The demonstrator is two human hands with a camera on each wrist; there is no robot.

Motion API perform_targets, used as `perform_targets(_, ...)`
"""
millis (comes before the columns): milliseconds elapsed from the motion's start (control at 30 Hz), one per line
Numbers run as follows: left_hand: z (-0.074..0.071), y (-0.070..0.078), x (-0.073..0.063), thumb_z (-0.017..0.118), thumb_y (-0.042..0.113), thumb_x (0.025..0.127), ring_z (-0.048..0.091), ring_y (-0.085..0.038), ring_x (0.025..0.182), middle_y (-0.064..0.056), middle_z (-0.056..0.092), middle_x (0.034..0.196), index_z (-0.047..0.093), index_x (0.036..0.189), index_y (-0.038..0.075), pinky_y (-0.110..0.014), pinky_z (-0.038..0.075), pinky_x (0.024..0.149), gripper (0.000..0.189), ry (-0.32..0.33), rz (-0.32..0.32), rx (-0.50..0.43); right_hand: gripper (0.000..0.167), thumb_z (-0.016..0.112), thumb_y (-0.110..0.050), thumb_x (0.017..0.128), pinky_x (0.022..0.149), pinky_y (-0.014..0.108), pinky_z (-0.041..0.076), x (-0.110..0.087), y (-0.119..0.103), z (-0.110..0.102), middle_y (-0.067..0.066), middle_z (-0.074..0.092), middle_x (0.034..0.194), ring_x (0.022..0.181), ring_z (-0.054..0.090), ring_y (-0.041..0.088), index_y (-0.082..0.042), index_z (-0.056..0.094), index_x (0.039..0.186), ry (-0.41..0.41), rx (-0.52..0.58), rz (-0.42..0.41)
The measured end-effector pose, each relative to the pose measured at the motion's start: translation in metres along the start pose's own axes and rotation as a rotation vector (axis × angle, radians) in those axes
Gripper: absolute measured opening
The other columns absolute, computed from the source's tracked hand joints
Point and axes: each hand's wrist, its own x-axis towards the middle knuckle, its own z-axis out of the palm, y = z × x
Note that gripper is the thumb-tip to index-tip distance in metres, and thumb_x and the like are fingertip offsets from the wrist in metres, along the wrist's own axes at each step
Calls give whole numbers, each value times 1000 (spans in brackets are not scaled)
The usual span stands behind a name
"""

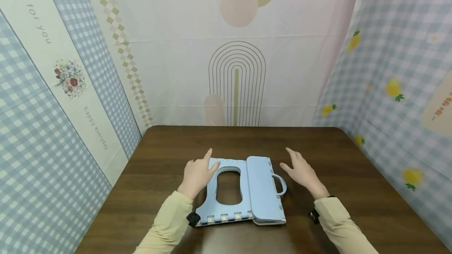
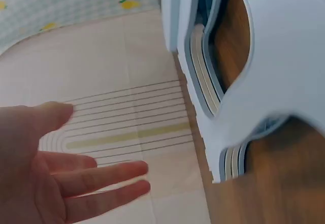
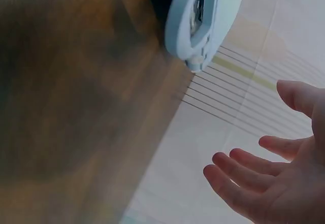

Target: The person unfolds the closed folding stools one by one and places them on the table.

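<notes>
A light blue folding step stool [image 1: 259,187] lies on the table, with a large oval opening in its left part and a flat panel on its right. Its loop handle [image 1: 283,185] sticks out to the right. Over the stool's left edge hovers my left hand [image 1: 197,172], fingers extended and holding nothing. My right hand [image 1: 303,172] is held to the right of the handle, fingers spread and nothing in them. In the left wrist view, the stool's curved side [image 2: 294,46] stands apart from the fingers. A gap also separates handle and fingers in the right wrist view.
The dark wooden table [image 1: 169,144] has rounded far corners. Behind it hangs a pale patterned cloth [image 1: 169,69], with checked cloths [image 1: 381,128] at the sides. Each wrist wears a black strap [image 1: 193,219].
</notes>
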Motion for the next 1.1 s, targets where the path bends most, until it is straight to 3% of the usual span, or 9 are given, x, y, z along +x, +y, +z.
perform_targets(67,3,5,-6,50,43,99,48,-18,45,-8,68,65,45,144,7,-38,51,63,58,-5,11,-56,68,51,-35,100,92,63,45,-3,6,6,34,33,148,124,46,52,2,25,150,-15,16,27)
perform_targets(133,9,9,-12,50,43,99,57,-20,53,-11,74,85,49,141,5,-37,50,56,57,-32,61,-116,63,51,-34,100,87,59,49,-7,11,12,34,45,139,116,54,50,5,31,146,-36,29,46)
perform_targets(200,16,12,-18,50,43,99,68,-26,76,-13,72,110,52,138,5,-41,56,69,55,-104,115,-171,57,52,-31,99,81,53,53,-10,16,19,32,57,126,104,61,43,7,39,140,-56,45,62)
perform_targets(300,27,12,-25,52,44,98,63,-31,114,-14,64,129,56,134,3,-46,52,96,54,-227,200,-192,52,53,-27,99,69,42,53,-14,19,29,25,66,105,83,65,30,10,45,134,-89,110,79)
perform_targets(400,38,12,-33,55,47,96,58,-28,123,-13,62,133,57,133,4,-45,49,102,57,-336,240,-182,51,54,-25,98,62,34,50,-15,19,37,17,66,94,72,61,20,12,45,133,-106,174,97)
perform_targets(533,48,14,-42,58,48,93,62,-23,116,-8,65,128,60,130,8,-39,53,95,55,-407,267,-145,47,55,-23,98,58,30,48,-15,16,45,16,66,93,66,58,18,11,48,129,-109,222,94)
perform_targets(633,54,17,-50,60,47,92,65,-19,110,-4,69,122,63,126,9,-34,55,90,51,-401,305,-124,37,56,-20,97,56,29,48,-16,14,49,14,66,88,64,58,18,8,55,120,-113,252,82)
perform_targets(833,61,20,-59,71,45,84,66,-10,90,-1,72,108,68,117,12,-25,52,74,47,-316,387,-33,18,56,-12,95,52,28,47,-18,11,52,9,62,76,60,56,17,3,59,105,-101,278,72)
perform_targets(1100,64,23,-56,80,35,77,66,-11,83,2,73,99,70,114,15,-25,52,69,43,-293,387,23,15,56,-3,92,51,28,48,-17,13,53,9,63,72,58,58,16,6,60,103,-83,263,65)
